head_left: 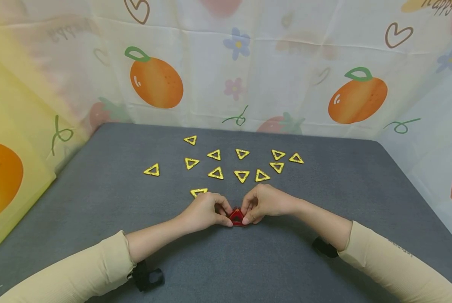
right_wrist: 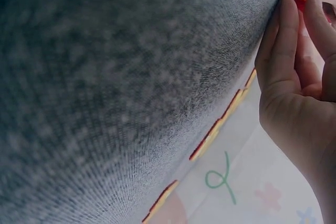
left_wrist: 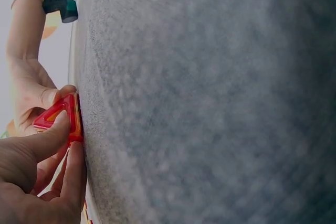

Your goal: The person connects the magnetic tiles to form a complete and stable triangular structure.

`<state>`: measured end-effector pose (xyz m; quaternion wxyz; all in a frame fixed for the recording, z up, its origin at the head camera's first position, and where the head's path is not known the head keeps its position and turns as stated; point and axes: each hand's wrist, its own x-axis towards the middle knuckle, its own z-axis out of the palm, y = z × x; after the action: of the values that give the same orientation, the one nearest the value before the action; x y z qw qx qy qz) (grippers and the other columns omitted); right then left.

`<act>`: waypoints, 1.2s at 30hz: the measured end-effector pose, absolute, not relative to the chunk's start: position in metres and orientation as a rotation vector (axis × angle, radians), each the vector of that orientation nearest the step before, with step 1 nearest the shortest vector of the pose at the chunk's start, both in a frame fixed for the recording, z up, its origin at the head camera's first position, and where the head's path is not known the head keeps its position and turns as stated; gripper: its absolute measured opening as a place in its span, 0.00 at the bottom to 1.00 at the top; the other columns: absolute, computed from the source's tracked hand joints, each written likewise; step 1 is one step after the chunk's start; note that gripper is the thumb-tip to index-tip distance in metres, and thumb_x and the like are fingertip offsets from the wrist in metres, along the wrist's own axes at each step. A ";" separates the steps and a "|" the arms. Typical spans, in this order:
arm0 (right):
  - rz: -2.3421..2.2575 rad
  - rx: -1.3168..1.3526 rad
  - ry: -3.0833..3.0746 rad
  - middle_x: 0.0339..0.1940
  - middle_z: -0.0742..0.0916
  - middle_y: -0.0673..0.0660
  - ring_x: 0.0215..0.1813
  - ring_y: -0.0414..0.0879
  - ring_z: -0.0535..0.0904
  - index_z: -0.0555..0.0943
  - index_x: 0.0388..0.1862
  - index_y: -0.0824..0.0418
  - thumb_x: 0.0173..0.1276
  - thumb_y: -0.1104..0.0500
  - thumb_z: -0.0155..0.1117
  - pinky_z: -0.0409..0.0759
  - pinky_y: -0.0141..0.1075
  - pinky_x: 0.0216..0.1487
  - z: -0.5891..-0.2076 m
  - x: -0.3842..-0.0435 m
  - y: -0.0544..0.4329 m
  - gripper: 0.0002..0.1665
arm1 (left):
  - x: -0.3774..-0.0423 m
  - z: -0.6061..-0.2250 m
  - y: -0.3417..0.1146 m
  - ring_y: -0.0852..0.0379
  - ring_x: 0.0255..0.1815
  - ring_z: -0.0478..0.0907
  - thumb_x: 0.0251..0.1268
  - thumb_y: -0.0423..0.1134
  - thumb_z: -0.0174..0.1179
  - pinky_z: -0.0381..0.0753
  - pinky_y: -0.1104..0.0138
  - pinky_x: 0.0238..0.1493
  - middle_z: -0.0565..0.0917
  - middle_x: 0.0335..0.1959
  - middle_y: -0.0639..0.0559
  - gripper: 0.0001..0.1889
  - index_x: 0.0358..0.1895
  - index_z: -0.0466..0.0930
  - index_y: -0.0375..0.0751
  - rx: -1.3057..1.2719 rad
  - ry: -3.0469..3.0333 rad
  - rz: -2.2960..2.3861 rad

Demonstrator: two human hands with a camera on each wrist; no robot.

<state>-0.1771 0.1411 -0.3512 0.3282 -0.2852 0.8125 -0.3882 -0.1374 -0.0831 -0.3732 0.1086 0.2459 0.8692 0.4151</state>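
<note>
A small red triangular frame piece (head_left: 236, 216) stands upright on the dark grey tabletop, with orange-yellow showing at its edges in the left wrist view. My left hand (head_left: 207, 210) pinches its left side between thumb and fingers. From the other side, my right hand (head_left: 265, 203) pinches it too, thumb toward me. Whether it is one piece or a few set together I cannot tell, since fingers cover much of it. Just beyond my left hand lies a yellow triangular frame piece (head_left: 198, 192), partly hidden by that hand.
Several more yellow triangular pieces (head_left: 241, 176) lie flat and scattered across the middle and back of the table (head_left: 347, 185). One yellow triangle (head_left: 152, 170) lies farther left. A fruit-printed cloth (head_left: 271, 84) hangs along the table's back and sides.
</note>
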 end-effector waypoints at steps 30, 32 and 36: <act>-1.035 -0.731 2.178 0.35 0.91 0.54 0.36 0.40 0.87 0.86 0.39 0.60 0.56 0.60 0.77 0.84 0.35 0.41 -0.342 -0.192 0.156 0.13 | -0.146 -0.367 -0.068 0.67 0.25 0.78 0.51 0.36 0.75 0.77 0.73 0.30 0.87 0.29 0.51 0.09 0.32 0.84 0.43 0.618 2.573 1.315; -1.043 -0.722 2.172 0.36 0.91 0.54 0.37 0.41 0.87 0.86 0.40 0.61 0.56 0.60 0.77 0.85 0.35 0.42 -0.341 -0.196 0.160 0.13 | -0.148 -0.365 -0.063 0.67 0.26 0.78 0.50 0.36 0.76 0.77 0.73 0.30 0.87 0.29 0.51 0.09 0.32 0.83 0.43 0.582 2.588 1.323; -1.046 -0.706 2.189 0.36 0.91 0.54 0.37 0.42 0.88 0.86 0.41 0.61 0.55 0.59 0.78 0.84 0.36 0.43 -0.339 -0.204 0.170 0.15 | -0.153 -0.363 -0.051 0.65 0.26 0.79 0.50 0.35 0.75 0.77 0.73 0.28 0.88 0.30 0.50 0.09 0.33 0.84 0.43 0.526 2.621 1.337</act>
<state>-0.2036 0.1705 -0.3395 0.3026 -0.2662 0.8258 -0.3946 -0.1534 -0.0507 -0.3632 0.0763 0.1754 0.8744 0.4459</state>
